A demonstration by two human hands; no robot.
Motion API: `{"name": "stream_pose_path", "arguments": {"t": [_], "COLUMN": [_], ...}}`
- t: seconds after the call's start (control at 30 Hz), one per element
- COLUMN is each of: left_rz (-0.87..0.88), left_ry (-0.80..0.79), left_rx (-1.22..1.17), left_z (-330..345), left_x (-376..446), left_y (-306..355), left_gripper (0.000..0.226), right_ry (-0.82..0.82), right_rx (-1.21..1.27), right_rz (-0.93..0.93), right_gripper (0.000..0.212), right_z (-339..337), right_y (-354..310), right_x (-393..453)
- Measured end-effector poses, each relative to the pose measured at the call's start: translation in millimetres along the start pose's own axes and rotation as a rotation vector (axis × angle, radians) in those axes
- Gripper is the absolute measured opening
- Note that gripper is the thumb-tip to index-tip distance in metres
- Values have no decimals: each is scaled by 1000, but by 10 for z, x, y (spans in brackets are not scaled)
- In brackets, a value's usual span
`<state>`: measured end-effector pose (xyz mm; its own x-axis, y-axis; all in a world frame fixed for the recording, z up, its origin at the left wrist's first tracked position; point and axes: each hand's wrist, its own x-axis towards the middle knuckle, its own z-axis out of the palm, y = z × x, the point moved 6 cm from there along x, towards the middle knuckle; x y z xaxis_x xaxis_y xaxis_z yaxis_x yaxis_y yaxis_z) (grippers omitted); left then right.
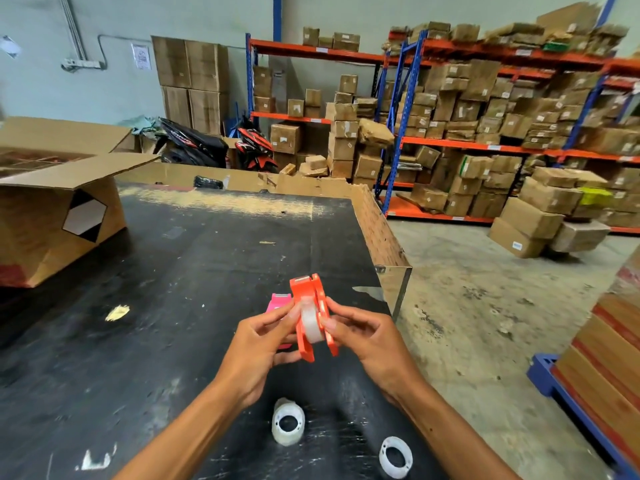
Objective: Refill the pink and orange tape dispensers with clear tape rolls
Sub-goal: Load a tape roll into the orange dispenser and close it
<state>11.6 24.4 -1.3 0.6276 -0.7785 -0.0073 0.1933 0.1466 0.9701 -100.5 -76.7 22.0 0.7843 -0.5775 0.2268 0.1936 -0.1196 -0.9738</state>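
left hand: we pinch the orange dispenser on its left side, fingers closed on it
right hand: fingertips grip its right side
clear roll: between our fingertips, seated inside the dispenser, probably
pink dispenser: just behind left fingers, on black table
spare rolls: below our wrists

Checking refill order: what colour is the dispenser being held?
Orange dispenser, clearest in the head view.
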Motion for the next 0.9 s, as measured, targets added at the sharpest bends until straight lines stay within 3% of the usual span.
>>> {"name": "stream_pose_path", "arguments": {"t": [0.4, 0.7, 0.9], "left_rz": [143, 182, 203], "left_ry": [-13, 3, -65], "left_rx": [101, 69, 187], "left_z": [91, 151, 122], "left_x": [-30, -15, 0], "left_y": [191, 285, 328], "left_gripper": [32, 28, 31], "right_ry": [-1, 110, 41], "right_rx": [-66, 14, -96], "right_rz": [-95, -124, -165], "right_gripper": [23, 33, 27], "right_z": [80, -1, 41], "right_y": [-118, -143, -197], "right_x": [-25, -75, -18]}}
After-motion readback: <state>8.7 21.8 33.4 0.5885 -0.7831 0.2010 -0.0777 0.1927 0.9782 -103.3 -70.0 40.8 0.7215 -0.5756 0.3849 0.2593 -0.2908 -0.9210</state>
